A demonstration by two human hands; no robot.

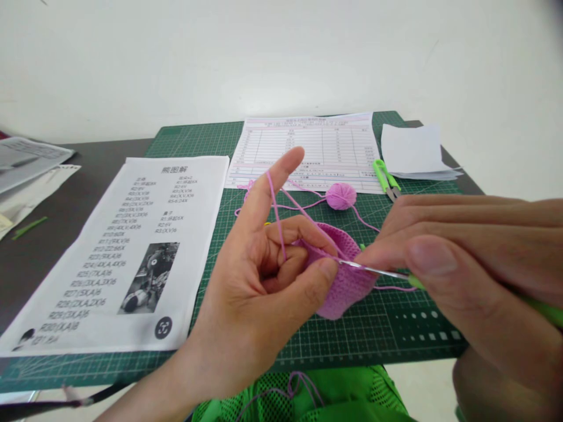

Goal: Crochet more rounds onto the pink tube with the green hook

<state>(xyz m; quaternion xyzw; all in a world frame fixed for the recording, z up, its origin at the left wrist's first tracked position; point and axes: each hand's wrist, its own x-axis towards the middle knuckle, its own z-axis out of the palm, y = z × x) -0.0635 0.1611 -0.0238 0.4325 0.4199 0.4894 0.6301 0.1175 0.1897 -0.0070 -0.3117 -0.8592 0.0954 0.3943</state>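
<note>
My left hand (259,275) pinches a pink crocheted piece (345,278) between thumb and middle finger, with the forefinger raised and pink yarn (275,205) running over it. My right hand (475,258) grips a crochet hook (373,270) with a green handle; its metal tip is at the edge of the pink piece by my left thumb. The yarn trails back to a small pink yarn ball (341,196) on the green cutting mat (211,140).
A printed pattern sheet with a photo (132,246) lies at left on the mat. A form with a table (308,149) lies at the back, green thread snips (387,179) and a stack of white paper (413,152) at the right. Papers (26,164) sit at far left. Green mesh fabric (308,398) lies below.
</note>
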